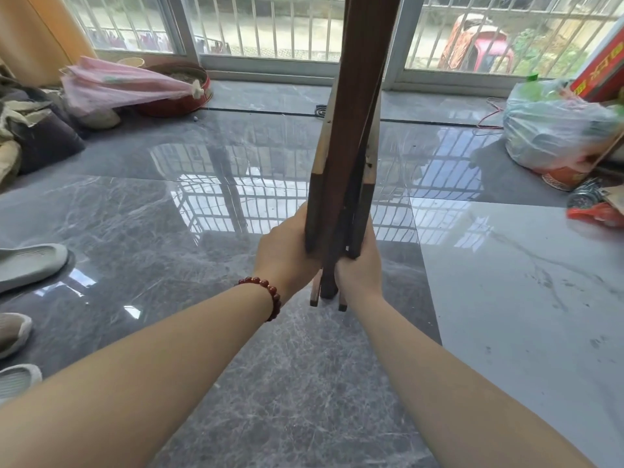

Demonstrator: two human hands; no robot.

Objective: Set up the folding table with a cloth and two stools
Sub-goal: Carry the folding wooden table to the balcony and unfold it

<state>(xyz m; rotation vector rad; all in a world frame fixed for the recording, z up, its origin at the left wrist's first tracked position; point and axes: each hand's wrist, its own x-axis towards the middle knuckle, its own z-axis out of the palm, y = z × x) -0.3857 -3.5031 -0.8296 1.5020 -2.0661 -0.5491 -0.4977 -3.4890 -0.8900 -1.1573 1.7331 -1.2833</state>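
The table point(351, 130) is seen dark brown, the floor point(169, 231) grey-veined, the bracelet point(266, 292) red-beaded. A pink cover point(125, 84) is seen left of the table.

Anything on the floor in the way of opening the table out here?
Nothing visible. The left hand and right hand grip the folded table upright over bare floor; slippers lie well left, a bag well right, apart from it.

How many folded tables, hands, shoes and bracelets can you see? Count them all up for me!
folded table: 1
hands: 2, the left hand and the right hand, both gripping it
shoes: 3
bracelet: 1
Total: 7
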